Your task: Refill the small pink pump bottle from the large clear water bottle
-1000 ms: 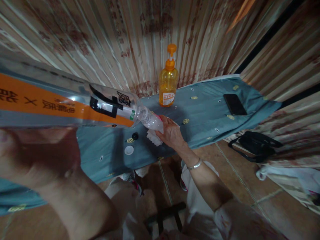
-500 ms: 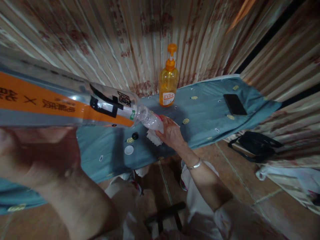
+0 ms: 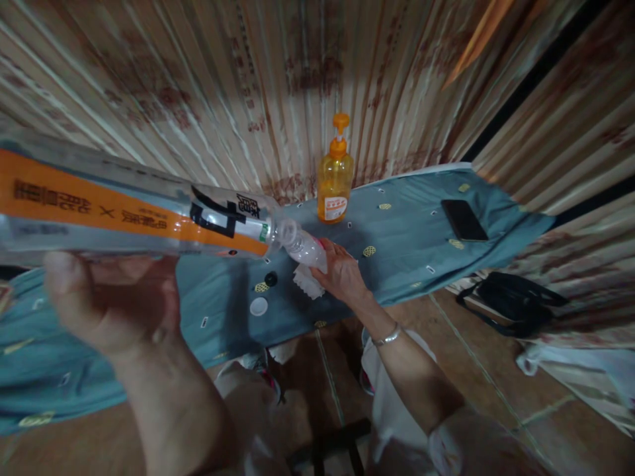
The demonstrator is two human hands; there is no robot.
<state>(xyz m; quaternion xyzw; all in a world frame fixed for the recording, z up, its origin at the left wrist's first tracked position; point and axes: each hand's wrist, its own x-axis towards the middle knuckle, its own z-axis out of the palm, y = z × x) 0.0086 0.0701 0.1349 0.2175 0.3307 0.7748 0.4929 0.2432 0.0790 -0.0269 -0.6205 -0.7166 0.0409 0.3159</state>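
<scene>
My left hand [image 3: 119,297] is wrapped from below round a large clear plastic bottle [image 3: 133,211] with an orange label. The bottle lies nearly level, tipped slightly down to the right, its mouth against the neck of a small clear bottle [image 3: 308,251]. My right hand [image 3: 340,271] is closed round that small bottle, together with a crumpled white tissue [image 3: 308,283] that hangs below it. Whether liquid passes between the two mouths I cannot tell. Under them on the cloth lie a black cap [image 3: 270,278] and a white round lid [image 3: 258,306].
An orange pump bottle [image 3: 335,182] stands at the back of the teal cloth-covered table [image 3: 397,254]. A black phone [image 3: 465,220] lies to the right. Pleated curtains [image 3: 208,99] hang behind. On the floor at right sits a black bag [image 3: 508,301].
The large bottle and my left hand have shifted right in view, showing more of the label. The view has tilted, so the table sits slightly lower. Both hands keep their hold.
</scene>
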